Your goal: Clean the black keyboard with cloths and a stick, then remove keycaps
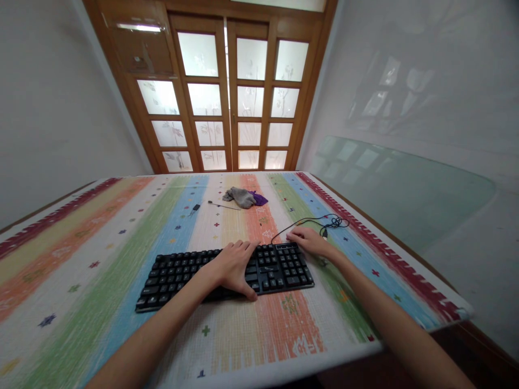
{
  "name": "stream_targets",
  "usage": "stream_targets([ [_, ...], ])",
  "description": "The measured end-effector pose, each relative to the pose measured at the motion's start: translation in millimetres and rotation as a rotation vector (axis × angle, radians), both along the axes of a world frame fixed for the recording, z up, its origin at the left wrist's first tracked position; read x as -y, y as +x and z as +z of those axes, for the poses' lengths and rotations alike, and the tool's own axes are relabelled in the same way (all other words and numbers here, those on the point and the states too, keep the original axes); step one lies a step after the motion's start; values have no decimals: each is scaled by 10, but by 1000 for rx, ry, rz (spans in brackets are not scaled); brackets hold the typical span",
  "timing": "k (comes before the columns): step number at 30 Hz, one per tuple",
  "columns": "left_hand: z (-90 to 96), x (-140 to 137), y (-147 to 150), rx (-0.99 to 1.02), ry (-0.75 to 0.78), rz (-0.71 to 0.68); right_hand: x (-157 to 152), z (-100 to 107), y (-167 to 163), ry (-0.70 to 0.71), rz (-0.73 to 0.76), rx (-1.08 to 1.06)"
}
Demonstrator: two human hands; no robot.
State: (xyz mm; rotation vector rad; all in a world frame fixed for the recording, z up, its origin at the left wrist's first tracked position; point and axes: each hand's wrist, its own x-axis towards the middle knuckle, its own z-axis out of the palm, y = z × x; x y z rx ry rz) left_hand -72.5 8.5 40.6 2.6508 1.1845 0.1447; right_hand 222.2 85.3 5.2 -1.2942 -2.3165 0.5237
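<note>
A black computer keyboard [174,274] lies on the striped tablecloth in front of me, slightly turned. My left hand [235,267] spans it right of centre, thumb over the near edge and fingers reaching the far edge, gripping it. At the far right corner, my right hand [308,240] has its fingers bent along the keyboard's back edge; the fingertips are partly hidden. A thin black cable [302,220] leaves the back of the keyboard and ends in a loose coil beyond my right hand. Its plug [325,233] lies close to that hand.
Farther back on the tablecloth [121,259] lie a crumpled grey cloth [242,198] with a purple piece [258,199], a thin-handled brush [223,205] and a small black object with wire prongs [195,208]. Walls flank the table; glazed wooden doors [227,92] stand behind it.
</note>
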Motion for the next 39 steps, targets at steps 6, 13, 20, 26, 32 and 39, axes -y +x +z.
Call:
stream_targets([
  [6, -36, -176, 138, 25, 18, -53, -20, 74, -53, 80, 5, 191],
  [13, -66, -267, 330, 38, 92, 16, -161, 90, -57, 107, -285, 359],
  [20, 100, -176, -344, 164, 212, 262, -200, 173, -182, 193, -273, 272],
  [26, 89, -171, -1105, 23, 281, 728, -251, 191, -651, 64, -83, 157],
  [32, -103, -46, -1324, -22, 234, 890, -547, 60, -984, -18, -168, 183],
  [39, -129, -24, -1363, -27, 210, 967, -792, 37, -1050, 18, -374, 229],
])
